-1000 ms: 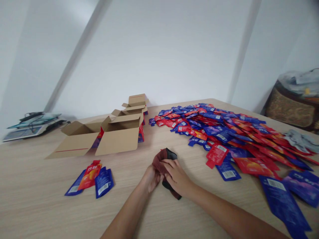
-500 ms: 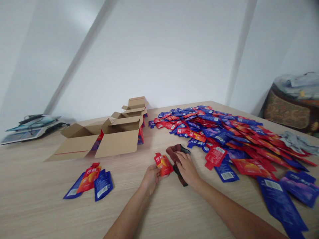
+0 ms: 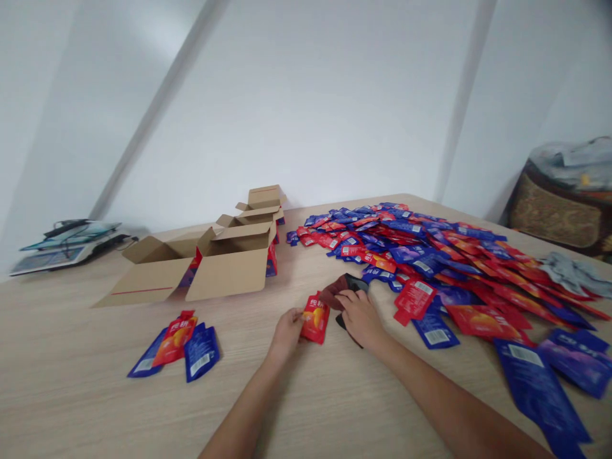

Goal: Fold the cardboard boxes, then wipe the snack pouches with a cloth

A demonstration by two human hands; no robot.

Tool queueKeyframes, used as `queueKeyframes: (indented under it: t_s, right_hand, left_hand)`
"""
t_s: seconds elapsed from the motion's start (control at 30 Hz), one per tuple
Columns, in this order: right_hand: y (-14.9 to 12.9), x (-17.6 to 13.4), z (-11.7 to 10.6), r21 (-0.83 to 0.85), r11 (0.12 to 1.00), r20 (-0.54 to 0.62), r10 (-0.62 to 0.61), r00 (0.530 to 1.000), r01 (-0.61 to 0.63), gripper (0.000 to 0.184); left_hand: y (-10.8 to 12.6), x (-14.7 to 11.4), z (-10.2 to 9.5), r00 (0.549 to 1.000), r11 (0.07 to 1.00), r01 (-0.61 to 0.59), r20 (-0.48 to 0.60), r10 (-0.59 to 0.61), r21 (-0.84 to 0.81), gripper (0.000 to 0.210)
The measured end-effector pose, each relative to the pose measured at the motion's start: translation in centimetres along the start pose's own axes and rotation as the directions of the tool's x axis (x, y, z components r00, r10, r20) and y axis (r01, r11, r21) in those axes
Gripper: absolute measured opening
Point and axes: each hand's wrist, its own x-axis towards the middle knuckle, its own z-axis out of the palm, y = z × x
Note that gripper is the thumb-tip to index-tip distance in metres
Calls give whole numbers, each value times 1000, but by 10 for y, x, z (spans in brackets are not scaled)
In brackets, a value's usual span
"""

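Note:
My left hand (image 3: 288, 333) pinches a red pouch (image 3: 315, 317) with an orange fruit print by its left edge, just above the table. Close on its right, my right hand (image 3: 359, 313) is closed on a dark brown and black cloth (image 3: 337, 293), which is bunched under the fingers and partly hidden by them. The cloth's upper left part comes up against the top of the pouch. To the left, a red pouch (image 3: 176, 339) lies over two blue pouches (image 3: 201, 354) on the table.
A wide heap of red and blue pouches (image 3: 406, 248) spreads over the right side. Several open cardboard boxes (image 3: 229, 271) stand back left. A scale-like device (image 3: 71, 252) is at far left, a grey cloth (image 3: 571, 271) and a patterned bag (image 3: 554, 207) at far right.
The pouch in my left hand has turned more upright. My right hand has shifted the cloth slightly, and the cloth now meets the pouch's upper edge. The view has moved slightly.

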Motion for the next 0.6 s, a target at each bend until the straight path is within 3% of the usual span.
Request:
queueKeyframes:
  t_s: [0.07, 0.13, 0.23, 0.3, 0.37, 0.43, 0.5, 0.6]
  right_hand:
    - [4, -2, 2, 56, 998, -27, 27, 999, -25, 42]
    - [6, -2, 5, 116, 992, -57, 61, 996, -54, 42]
    - [10, 0, 8, 209, 975, -106, 92, 990, -68, 43]
    - [11, 2, 8, 274, 960, -138, 98, 985, -57, 43]
    - [7, 1, 6, 333, 942, -181, 105, 978, -40, 43]
    - [-4, -3, 1, 366, 931, -230, 81, 970, 9, 44]
    - [-20, -10, -3, 351, 928, -235, -39, 971, 123, 47]
    - [-42, -18, -5, 274, 915, -87, -284, 955, 297, 54]
  left_hand:
    - [2, -4, -4, 953, 911, -209, -134, 271, 354, 35]
    - [5, -11, -1, 882, 731, -336, -75, 466, 595, 43]
    - [9, -20, 8, 868, 549, -401, 112, 484, 734, 50]
    - [11, -20, 11, 883, 506, -392, 160, 442, 768, 43]
    - [13, -16, 9, 900, 555, -375, 149, 410, 743, 37]
    - [13, -9, 4, 926, 709, -339, 86, 368, 618, 37]
    - [11, -1, 3, 957, 877, -276, 22, 291, 393, 37]
    - [2, 7, 8, 983, 971, -181, 29, 179, 158, 31]
